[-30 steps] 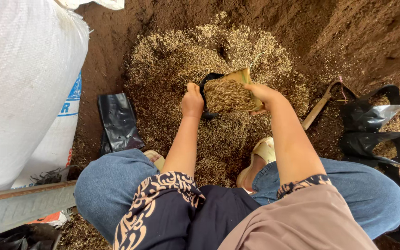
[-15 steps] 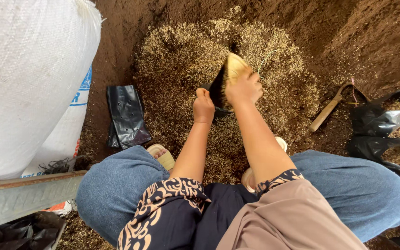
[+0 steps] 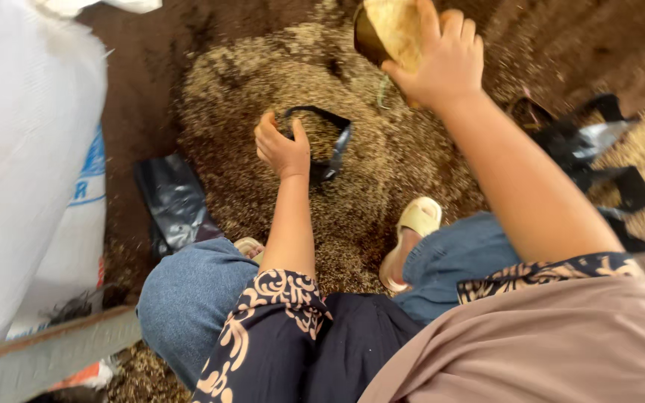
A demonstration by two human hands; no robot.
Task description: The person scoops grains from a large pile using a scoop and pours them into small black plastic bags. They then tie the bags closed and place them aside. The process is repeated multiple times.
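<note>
My right hand (image 3: 442, 63) is raised over the grain pile (image 3: 382, 172) and grips a dark scoop (image 3: 386, 30) heaped with husked grain. Lower down, my left hand (image 3: 281, 145) pinches the rim of a small black plastic bag (image 3: 326, 145). The bag lies half sunk in the pile with its mouth held open. The scoop is above and to the right of the bag's mouth, apart from it. My knees in blue jeans frame the pile from below.
A big white woven sack (image 3: 24, 149) fills the left side. A flat black plastic bag (image 3: 177, 205) lies beside it on the dirt. A black strapped bag (image 3: 599, 157) sits at the right. My pale sandal (image 3: 416, 224) rests on the grain. A grey bar (image 3: 46, 351) crosses the lower left.
My right hand has lifted the filled scoop up and away from the pile. The black bag's open mouth now shows beside my left hand, which stays at its rim.
</note>
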